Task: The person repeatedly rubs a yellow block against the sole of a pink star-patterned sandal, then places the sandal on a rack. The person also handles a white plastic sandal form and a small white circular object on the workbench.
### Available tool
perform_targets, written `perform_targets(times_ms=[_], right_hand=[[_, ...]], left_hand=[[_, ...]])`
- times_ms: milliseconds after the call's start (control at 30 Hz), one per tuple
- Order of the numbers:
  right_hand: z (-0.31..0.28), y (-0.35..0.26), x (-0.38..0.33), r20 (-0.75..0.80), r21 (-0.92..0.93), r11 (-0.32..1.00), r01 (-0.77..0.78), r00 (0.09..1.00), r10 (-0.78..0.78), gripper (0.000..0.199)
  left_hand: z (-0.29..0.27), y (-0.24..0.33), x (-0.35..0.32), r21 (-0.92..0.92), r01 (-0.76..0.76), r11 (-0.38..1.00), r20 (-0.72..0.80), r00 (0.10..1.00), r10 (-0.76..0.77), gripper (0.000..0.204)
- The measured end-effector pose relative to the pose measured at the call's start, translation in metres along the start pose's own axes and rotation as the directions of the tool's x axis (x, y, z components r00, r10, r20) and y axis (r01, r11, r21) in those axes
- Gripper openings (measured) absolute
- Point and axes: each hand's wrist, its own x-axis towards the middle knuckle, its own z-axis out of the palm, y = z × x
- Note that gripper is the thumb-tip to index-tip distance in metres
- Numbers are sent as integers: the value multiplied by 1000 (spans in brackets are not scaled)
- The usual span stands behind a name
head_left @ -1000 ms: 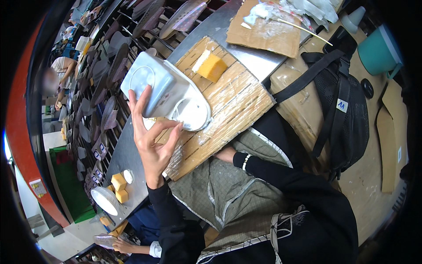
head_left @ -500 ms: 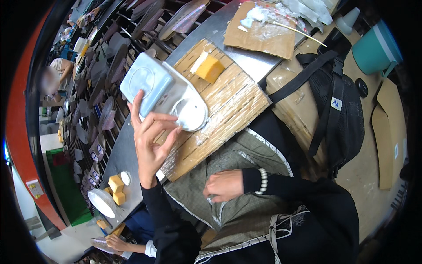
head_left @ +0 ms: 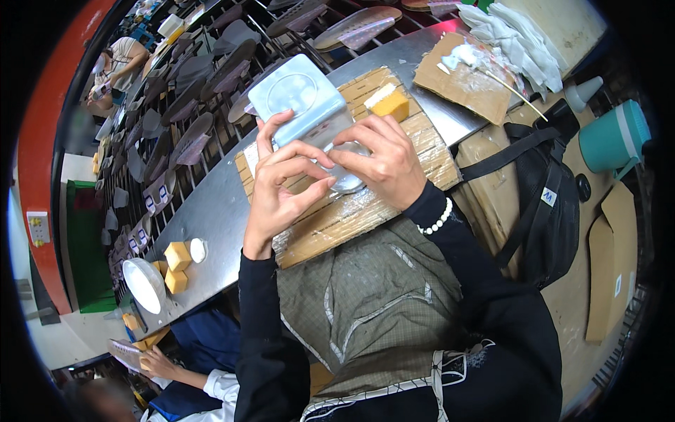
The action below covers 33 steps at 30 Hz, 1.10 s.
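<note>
A plastic container with a pale blue box-shaped top and a clear rounded part lies on a slatted, plastic-wrapped wooden board. My left hand curls around its near side, a finger against the blue top and the thumb by the clear part's rounded end. From the right, my right hand reaches over that rounded end, thumb and fingers pinched close together. What lies between those fingertips is hidden. Part of the silvery-white rounded end shows between the hands. Beyond my right hand sits a yellow sponge block with white on top.
Cardboard with white paste and a thin stick lies at the far right, beside crumpled white gloves. A black bag and teal bucket are right. Left are sponge blocks, a white bowl and another person's hand.
My right hand has risen from my lap to the container's rounded end. My left hand stays at the container. The whole view has shifted, with the board now further right.
</note>
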Motion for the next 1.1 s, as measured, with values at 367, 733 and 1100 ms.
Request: perform_targets(times_ms=[367, 733, 1100], right_hand=[[1, 8, 5, -12, 5, 994, 113, 994, -113, 18], [-6, 16, 6, 85, 54, 968, 244, 965, -248, 12], [-8, 1, -5, 78, -13, 992, 125, 989, -123, 11]], left_hand=[[-2, -11, 68, 455, -55, 889, -288, 935, 206, 25], [12, -25, 72, 583, -134, 801, -211, 927, 309, 33], [14, -31, 74, 534, -191, 824, -285, 876, 388, 25]])
